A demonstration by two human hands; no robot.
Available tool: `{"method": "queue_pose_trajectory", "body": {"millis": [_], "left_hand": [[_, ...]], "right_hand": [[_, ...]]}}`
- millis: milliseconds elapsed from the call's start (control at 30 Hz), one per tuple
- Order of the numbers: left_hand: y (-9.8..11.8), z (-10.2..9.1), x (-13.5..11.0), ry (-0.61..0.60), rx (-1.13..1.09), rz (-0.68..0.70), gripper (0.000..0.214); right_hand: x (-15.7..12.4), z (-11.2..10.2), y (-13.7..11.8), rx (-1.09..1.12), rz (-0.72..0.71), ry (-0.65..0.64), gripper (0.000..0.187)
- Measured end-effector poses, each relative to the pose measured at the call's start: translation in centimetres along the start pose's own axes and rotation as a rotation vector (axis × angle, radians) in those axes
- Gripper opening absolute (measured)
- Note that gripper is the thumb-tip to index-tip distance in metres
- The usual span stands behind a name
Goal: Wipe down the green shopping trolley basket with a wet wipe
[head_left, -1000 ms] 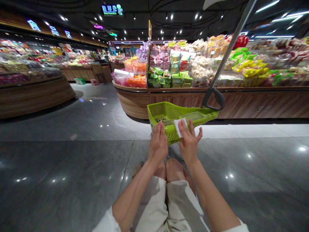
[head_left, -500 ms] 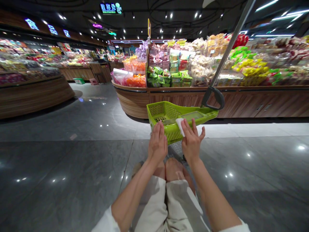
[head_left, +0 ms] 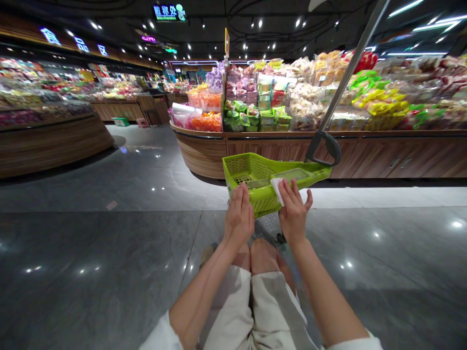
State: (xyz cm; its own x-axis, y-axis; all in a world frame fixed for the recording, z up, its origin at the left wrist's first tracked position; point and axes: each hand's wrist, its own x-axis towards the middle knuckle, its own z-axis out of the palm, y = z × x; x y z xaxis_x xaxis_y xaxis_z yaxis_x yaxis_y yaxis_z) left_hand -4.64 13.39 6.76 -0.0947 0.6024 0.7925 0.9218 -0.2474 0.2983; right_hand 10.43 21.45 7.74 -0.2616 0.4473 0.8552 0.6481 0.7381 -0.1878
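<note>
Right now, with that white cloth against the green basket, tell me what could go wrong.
The white cloth could slip: it lies under the extended fingers of the right hand, and the thumb's hold is hidden.

It might also snag, since the near wall of the green basket is pierced with holes.

The basket could shift under pressure: the left hand lies straight-fingered against its side, with no firm grip visible.

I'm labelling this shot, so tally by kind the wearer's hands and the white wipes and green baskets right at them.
Hands: 2 (left hand, right hand)
White wipe: 1
Green basket: 1
Total: 4
</note>
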Motion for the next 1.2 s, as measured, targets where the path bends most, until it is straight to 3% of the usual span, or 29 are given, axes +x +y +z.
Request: {"method": "queue_pose_trajectory", "body": {"millis": [67, 200, 267, 400, 567, 733, 1000, 1100, 1200], "left_hand": [[0.2, 0.2, 0.0, 0.022, -0.011, -0.016, 0.067], [0.0, 0.4, 0.0, 0.053, -0.027, 0.001, 0.070], [-0.2, 0.2, -0.1, 0.060, -0.027, 0.026, 0.071], [-0.2, -0.1, 0.0, 0.030, 0.005, 0.023, 0.067], [0.1, 0.0, 0.1, 0.019, 0.012, -0.008, 0.066], [0.3, 0.1, 0.1, 0.027, -0.003, -0.033, 0.066], [0.1, 0.3, 0.1, 0.059, -0.002, 0.001, 0.068], [-0.1, 0.2, 0.0, 0.055, 0.001, 0.018, 0.067], [-0.1, 0.1, 0.0, 0.028, 0.020, 0.014, 0.066]], "right_hand": [[-0.1, 0.2, -1.3, 0.012, 0.002, -0.027, 0.071], [-0.4, 0.6, -5.2, 0.121, -0.139, -0.096, 0.061], [-0.5, 0.7, -5.7, 0.150, -0.193, -0.116, 0.060], [-0.3, 0.3, -3.0, 0.099, -0.215, -0.105, 0.062], [0.3, -0.6, 0.4, 0.005, -0.080, -0.038, 0.067], [0.3, -0.1, -0.4, 0.097, -0.175, -0.085, 0.069], [-0.5, 1.4, -4.6, 0.286, -0.183, -0.083, 0.073], [-0.4, 1.2, -4.1, 0.289, -0.252, -0.103, 0.073], [-0.2, 0.5, -1.6, 0.223, -0.252, -0.131, 0.072]]}}
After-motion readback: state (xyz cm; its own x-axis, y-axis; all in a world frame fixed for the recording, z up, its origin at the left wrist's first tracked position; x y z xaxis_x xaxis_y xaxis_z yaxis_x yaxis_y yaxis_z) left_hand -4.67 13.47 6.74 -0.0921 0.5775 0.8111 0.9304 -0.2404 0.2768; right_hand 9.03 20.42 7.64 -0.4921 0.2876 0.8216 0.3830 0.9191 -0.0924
